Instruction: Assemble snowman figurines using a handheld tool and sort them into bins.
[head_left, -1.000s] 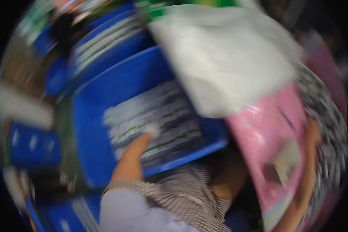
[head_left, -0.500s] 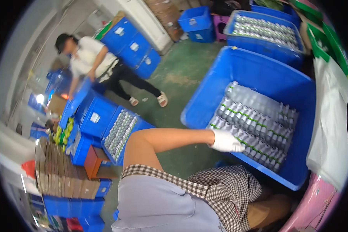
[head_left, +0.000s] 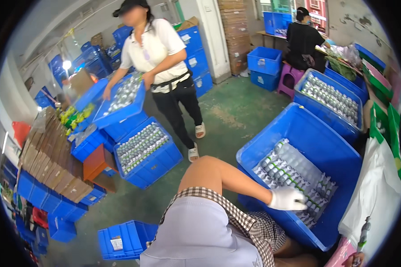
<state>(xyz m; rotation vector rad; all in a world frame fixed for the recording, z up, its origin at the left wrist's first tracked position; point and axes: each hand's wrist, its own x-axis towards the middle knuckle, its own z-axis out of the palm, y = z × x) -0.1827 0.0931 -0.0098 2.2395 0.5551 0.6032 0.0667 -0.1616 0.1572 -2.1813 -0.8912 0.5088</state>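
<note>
My left hand, in a white glove, hovers over the near edge of a large blue bin. Its fingers reach out, slightly bent, with nothing visible in them. Inside the bin, rows of small grey-and-white pieces with green bands lie beside a sheet of clear plastic. At the lower right edge of the view, my right hand is partly cut off. It is closed around the lower end of a slim grey piece with a green band, held upright beside white sheeting.
A co-worker at left grips a blue crate of grey pieces. Another filled crate stands on the green floor. Behind my bin are a filled tub, a purple stool and a seated person. Stacked cardboard stands left.
The view has shifted, and the co-worker now appears nearer and more upright, holding a tilted crate of grey pieces. My right hand with its slim piece has come into view; my left stays over the bin.
</note>
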